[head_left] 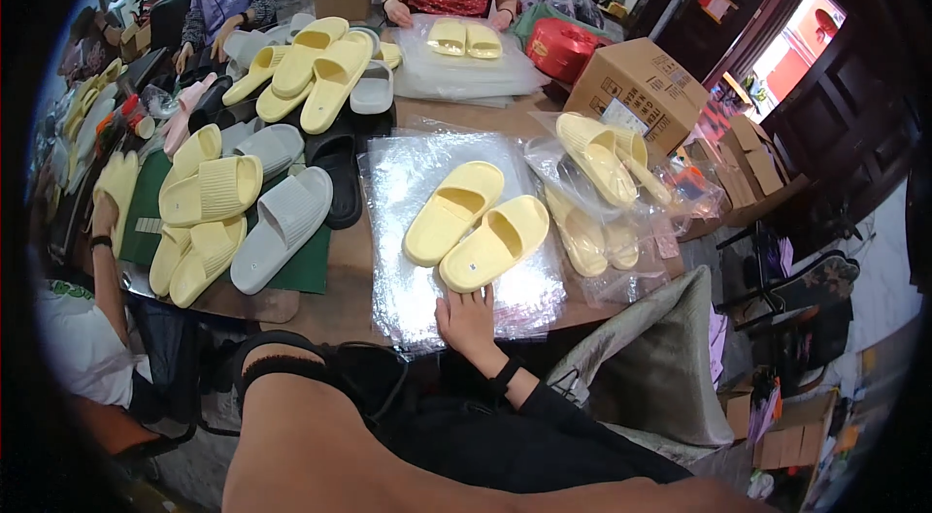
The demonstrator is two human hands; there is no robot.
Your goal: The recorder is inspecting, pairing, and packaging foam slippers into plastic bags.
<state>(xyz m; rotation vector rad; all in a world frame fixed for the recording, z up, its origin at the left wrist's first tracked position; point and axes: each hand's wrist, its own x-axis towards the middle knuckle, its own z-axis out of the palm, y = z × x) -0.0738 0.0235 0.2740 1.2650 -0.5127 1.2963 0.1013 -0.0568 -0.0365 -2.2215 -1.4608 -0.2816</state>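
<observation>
Yellow slides on plastic bags, just beyond right hand; grip spread flat, empty.

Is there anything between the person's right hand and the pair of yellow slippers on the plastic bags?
Nothing visible. The right hand rests on the stack of clear bags, fingertips just below the heel of the nearer slipper. Only bare plastic lies between them.

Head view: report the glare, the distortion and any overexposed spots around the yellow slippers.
Head view: glare streaks the stack of clear plastic bags under the pair of yellow slippers, beside the right hand; fisheye bending curves the table edge and leaves a black rim; the doorway at upper right is overexposed; the left hand is not visible.
</observation>
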